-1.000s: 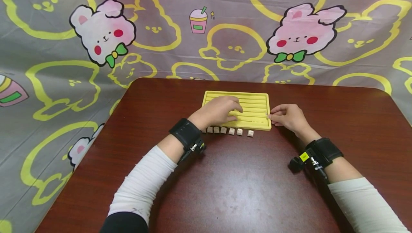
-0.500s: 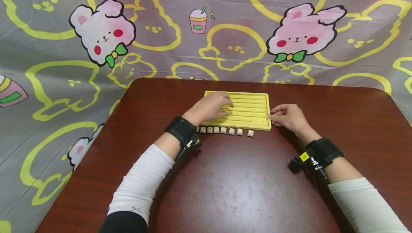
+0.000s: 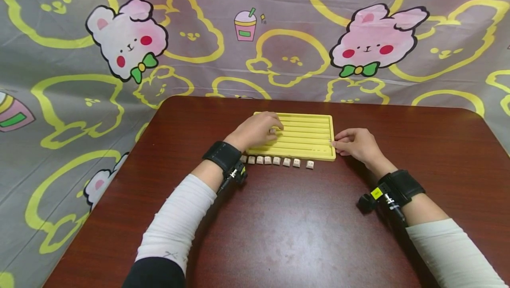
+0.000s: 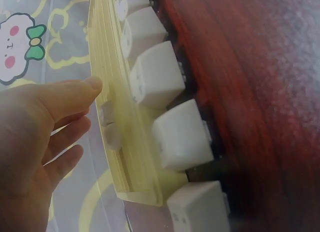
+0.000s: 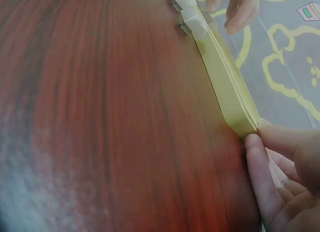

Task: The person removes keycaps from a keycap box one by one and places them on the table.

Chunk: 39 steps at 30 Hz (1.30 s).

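Observation:
A shallow yellow ridged tray (image 3: 307,137) lies on the table. My left hand (image 3: 255,131) is over its left part, fingers bent and spread from the thumb, with no held thing visible. In the left wrist view two small whitish keycaps (image 4: 111,134) sit in the tray, just beyond the thumb tip. One keycap (image 3: 272,131) shows between thumb and fingers in the head view. My right hand (image 3: 356,144) pinches the tray's right edge between thumb and index finger, as the right wrist view also shows.
Several white keycaps (image 3: 287,162) with dark undersides stand in a row along the tray's near side; the rightmost keycap (image 3: 310,164) sits a little apart. The brown table (image 3: 287,226) meets a cartoon-printed cloth (image 3: 291,13) behind. Wrist cameras are strapped to both wrists.
My left hand has shifted left across the tray, baring more of its ridges and more of the keycap row's left end. The right hand and the tray have stayed still.

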{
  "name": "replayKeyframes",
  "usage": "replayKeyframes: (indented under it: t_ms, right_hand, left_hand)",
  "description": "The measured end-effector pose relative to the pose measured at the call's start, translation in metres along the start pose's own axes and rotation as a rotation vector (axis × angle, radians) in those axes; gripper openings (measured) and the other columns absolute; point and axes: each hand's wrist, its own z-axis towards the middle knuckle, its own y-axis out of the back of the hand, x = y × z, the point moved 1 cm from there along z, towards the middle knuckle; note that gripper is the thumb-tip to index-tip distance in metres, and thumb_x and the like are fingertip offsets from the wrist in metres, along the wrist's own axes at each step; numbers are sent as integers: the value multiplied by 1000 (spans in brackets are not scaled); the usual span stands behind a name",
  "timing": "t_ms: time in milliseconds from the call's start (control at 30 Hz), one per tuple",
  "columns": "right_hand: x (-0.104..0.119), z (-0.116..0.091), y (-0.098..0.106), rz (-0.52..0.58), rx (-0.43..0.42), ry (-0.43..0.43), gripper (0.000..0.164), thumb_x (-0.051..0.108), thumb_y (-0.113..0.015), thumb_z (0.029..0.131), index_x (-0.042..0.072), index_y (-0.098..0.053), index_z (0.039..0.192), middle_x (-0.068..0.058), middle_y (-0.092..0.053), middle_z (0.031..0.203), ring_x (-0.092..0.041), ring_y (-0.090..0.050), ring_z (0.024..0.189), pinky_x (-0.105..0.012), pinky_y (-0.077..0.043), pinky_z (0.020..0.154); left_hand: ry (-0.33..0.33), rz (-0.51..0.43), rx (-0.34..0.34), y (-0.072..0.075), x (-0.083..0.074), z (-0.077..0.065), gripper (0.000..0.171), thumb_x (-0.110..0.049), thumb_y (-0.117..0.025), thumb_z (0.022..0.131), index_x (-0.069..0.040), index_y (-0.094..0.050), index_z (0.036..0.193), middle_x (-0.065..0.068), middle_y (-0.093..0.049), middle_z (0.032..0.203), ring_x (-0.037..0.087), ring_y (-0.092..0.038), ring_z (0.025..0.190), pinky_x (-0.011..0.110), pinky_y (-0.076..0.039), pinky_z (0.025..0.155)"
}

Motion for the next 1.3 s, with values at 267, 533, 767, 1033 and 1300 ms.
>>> replayKeyframes:
  t_ms: [267,533,767,1033,1300]
  right_hand:
    - [1,1,0,-12,3,-2,37,17,-73,90,-8,-64,115,-24,-72,102,-7,-68,70,-25,-60,65]
    - [2,0,1,-6,6,7,36,17,-73,90,-8,-64,114,-23,-72,102,-7,-67,70,-25,-60,65]
    - [2,-1,1,-7,6,4,36,18,-73,90,-8,-64,115,-24,-72,103,-8,-67,70,-25,-60,65]
    - [1,-1,1,-8,5,-3,37,18,-73,90,-8,-63,116,-24,-72,104,-9,-68,71,-25,-60,66]
    - [1,-1,0,-9,4,-5,38,17,-73,90,-8,-63,116,-25,-72,104,-9,-68,71,-25,-60,66]
  left_hand:
    - [-12,6,-1,-3,6,2,24,-10,-67,93,-11,-73,116,5,-68,119,21,-62,115,33,-51,99]
    - [0,0,4,-5,9,2,23,-10,-67,94,-11,-73,115,5,-70,118,19,-62,114,31,-51,99]
    - [22,-4,24,-5,8,2,22,-11,-66,94,-13,-74,115,4,-70,116,19,-63,112,31,-51,97]
    - [14,0,20,-7,10,2,21,-7,-65,94,-13,-76,111,3,-72,113,19,-65,109,30,-53,96]
    - [23,6,-1,-7,11,3,19,-8,-64,95,-14,-77,107,2,-74,108,19,-67,106,29,-54,92]
